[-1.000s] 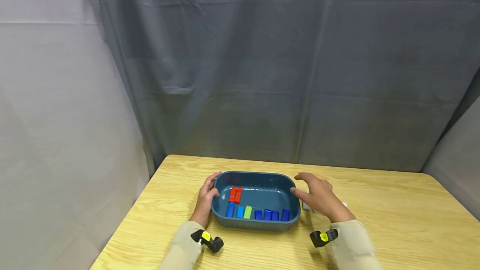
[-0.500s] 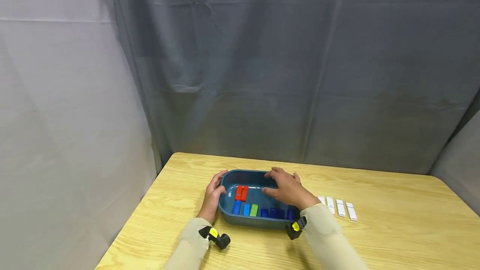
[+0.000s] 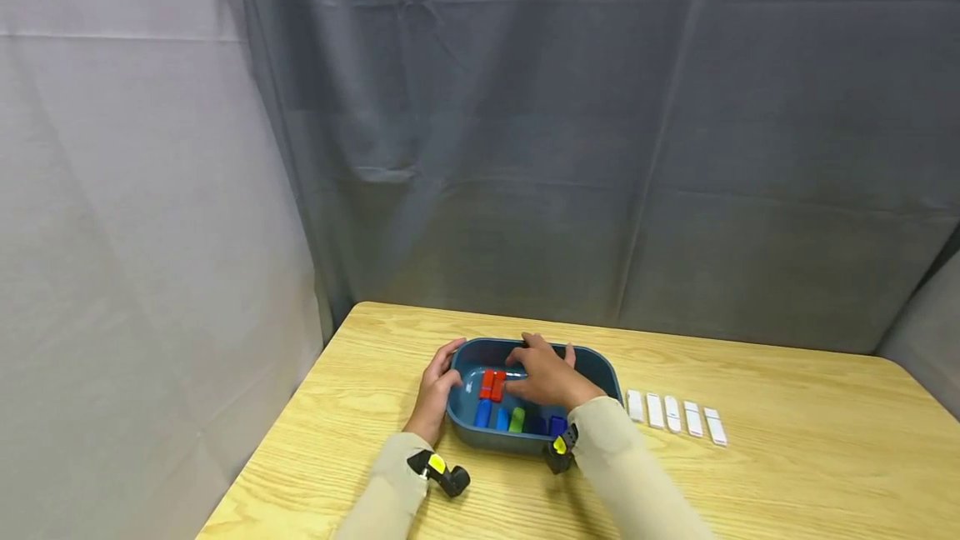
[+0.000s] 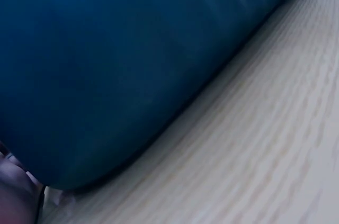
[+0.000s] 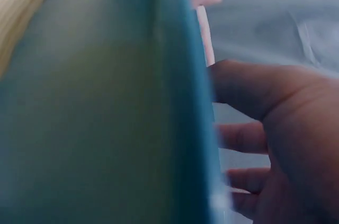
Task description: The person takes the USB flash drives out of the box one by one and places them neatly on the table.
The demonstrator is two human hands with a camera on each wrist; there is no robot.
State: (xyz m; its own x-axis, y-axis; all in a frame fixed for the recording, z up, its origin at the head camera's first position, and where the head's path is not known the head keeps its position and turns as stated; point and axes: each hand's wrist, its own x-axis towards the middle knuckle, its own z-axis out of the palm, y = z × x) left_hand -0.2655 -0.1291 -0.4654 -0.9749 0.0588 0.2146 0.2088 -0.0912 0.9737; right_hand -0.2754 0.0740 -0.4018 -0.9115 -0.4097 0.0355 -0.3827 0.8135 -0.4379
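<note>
A dark teal oval basin [image 3: 495,442] sits on the table. My left hand [image 3: 435,390] grips its left end, thumb at the rim and fingers along the outside. Over the basin's inside is my right hand [image 3: 543,373], fingers spread, thumb close to two red sticks [image 3: 492,386] with a line across, resembling capped USB drives. Whether it touches them cannot be seen. Along the near wall lie blue sticks [image 3: 483,413], a green one [image 3: 517,420] and dark blue ones [image 3: 557,425], partly hidden by the right hand and wrist camera. The basin wall [image 4: 106,75] fills most of the left wrist view.
Several white sticks [image 3: 672,414] of similar shape lie in a row on the wooden table [image 3: 810,440], right of the basin. A grey curtain [image 3: 480,148] hangs behind the table's far edge. A pale curtain [image 3: 135,232] hangs at the left.
My right hand has moved left from beside the basin's right end to over its inside, near the red sticks. The white sticks have come into full view. The left hand keeps its grip.
</note>
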